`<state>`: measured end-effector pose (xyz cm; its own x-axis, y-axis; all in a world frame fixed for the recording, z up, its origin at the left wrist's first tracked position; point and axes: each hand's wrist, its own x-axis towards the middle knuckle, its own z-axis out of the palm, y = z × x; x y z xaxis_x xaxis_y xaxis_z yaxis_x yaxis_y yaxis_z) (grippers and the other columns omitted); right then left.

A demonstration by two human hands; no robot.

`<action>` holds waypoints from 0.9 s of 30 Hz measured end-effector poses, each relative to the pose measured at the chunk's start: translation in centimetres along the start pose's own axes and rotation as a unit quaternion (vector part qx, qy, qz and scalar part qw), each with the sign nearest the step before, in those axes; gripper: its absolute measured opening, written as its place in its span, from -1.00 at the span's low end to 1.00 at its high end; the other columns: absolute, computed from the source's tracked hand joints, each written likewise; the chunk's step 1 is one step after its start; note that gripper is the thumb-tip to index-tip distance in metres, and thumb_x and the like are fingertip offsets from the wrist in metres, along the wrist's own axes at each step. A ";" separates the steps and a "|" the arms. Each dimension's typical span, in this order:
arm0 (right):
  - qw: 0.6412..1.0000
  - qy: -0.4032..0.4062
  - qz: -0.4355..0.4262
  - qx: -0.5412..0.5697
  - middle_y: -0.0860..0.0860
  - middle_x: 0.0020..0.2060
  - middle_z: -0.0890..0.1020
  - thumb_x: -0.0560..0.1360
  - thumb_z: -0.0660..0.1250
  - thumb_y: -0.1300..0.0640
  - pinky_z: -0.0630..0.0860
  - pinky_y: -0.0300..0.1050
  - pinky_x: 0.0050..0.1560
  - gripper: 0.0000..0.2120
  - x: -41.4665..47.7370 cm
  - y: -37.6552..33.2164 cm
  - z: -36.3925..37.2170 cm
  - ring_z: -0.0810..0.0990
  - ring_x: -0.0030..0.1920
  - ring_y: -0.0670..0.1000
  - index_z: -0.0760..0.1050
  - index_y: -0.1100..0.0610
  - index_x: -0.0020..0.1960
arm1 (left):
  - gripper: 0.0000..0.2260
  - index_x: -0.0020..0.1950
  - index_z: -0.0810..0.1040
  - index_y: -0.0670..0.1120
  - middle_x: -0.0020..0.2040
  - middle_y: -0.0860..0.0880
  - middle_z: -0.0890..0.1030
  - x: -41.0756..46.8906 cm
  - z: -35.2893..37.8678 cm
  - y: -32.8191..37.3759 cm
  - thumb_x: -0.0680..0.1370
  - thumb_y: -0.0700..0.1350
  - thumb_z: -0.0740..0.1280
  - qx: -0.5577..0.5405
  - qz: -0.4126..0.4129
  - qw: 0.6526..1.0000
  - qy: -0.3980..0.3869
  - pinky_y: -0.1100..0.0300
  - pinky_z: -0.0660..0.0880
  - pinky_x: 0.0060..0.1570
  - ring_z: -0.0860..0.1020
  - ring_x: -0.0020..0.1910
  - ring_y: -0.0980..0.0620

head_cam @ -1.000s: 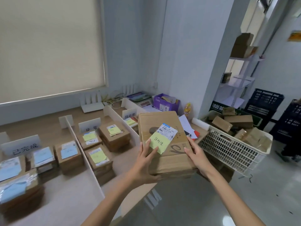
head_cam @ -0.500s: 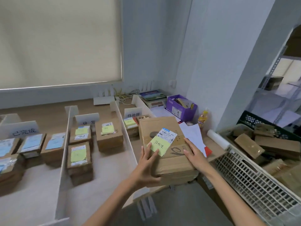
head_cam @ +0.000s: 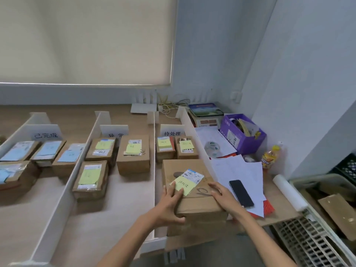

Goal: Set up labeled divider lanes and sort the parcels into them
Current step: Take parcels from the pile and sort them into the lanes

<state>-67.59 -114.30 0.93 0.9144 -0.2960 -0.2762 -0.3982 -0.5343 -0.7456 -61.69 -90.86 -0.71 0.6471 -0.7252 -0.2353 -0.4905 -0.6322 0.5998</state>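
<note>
Cardboard, plain brown and a little scuffed, makes up the large parcel (head_cam: 200, 202) nearest the camera. It sits at the front of the rightmost lane, between two white divider boards (head_cam: 154, 166). The left hand (head_cam: 170, 202) clasps its near left corner, with the fingers laid over the top and the thumb bent down the front face. The right hand (head_cam: 224, 197) rests on the top right edge with its fingers straight; its thumb is hidden.

On the lid a yellow sticky note (head_cam: 184, 186) reads 待处理 in handwriting. It overlaps a white shipping label (head_cam: 195, 175) with a blue band, whose print is too small to read. Just right of the lane a black phone (head_cam: 240, 193) lies on loose white sheets (head_cam: 240, 170).

Farther back in the same lane stand two small parcels (head_cam: 166, 151), each with a yellow note. Behind them is the right sign (head_cam: 172, 131), marked 待处理. The middle lane holds three middle parcels (head_cam: 133, 158) with yellow notes, below the middle sign (head_cam: 115, 131), which is partly covered and reads 异常. The left lane shows four left parcels (head_cam: 48, 152) with pale blue notes and the left sign (head_cam: 45, 132), marked 已完成. In the far right corner sit a purple carton (head_cam: 242, 135) and a weighing scale (head_cam: 206, 115).
</note>
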 end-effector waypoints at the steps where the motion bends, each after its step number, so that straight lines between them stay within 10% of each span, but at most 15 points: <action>1: 1.000 -0.012 0.007 0.001 -0.01 0.36 0.41 0.62 0.13 0.19 0.29 -0.24 0.27 -0.66 1.1 0.2 0.1 0.35 0.35 -0.02 0.37 0.03 0.37 | -0.14 0.55 -0.10 0.02 0.53 -0.02 -0.32 0.9 -0.2 -0.3 0.44 0.09 0.38 0.004 -0.007 1.000 -0.008 -0.10 -0.11 0.45 -0.38 0.47 -0.19; 13: 0.975 -0.203 0.008 -0.086 0.01 0.53 -0.02 0.57 0.10 0.26 0.08 -0.02 0.51 -0.40 9.4 3.8 4.6 0.05 0.52 0.05 0.02 -0.05 0.53 | -0.30 0.53 0.05 -0.04 0.56 -0.07 -0.12 7.3 2.8 -5.3 0.48 -0.24 0.34 0.143 -0.154 0.977 -0.036 -0.04 0.24 0.42 -0.16 0.52 -0.25; 23: 0.915 -0.199 -0.067 -0.344 0.06 0.53 -0.21 0.63 0.04 0.11 -0.01 0.20 0.47 -0.40 11.9 5.5 3.9 -0.21 0.53 0.15 -0.22 -0.12 0.53 | -0.44 0.45 0.21 -0.11 0.53 -0.12 0.09 9.2 4.3 -4.4 0.48 -0.25 0.30 0.238 -0.185 0.952 0.059 0.01 -0.04 0.48 0.07 0.50 -0.12; 27: 0.915 -0.179 -0.103 -0.347 0.07 0.53 -0.23 0.62 0.02 0.18 -0.10 0.21 0.47 -0.39 11.6 5.2 3.1 -0.26 0.51 0.19 -0.21 -0.06 0.54 | -0.53 0.17 0.44 0.07 0.19 0.08 0.47 7.3 4.9 -3.7 0.31 -0.05 0.49 0.174 -0.171 0.956 0.163 0.15 0.35 0.28 0.51 0.20 0.09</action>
<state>-58.83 -118.09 -8.09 0.8907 0.0793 -0.4477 -0.0522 -0.9603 -0.2740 -58.05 -95.18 -8.40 0.9242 -0.3716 -0.0886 -0.3445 -0.9110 0.2268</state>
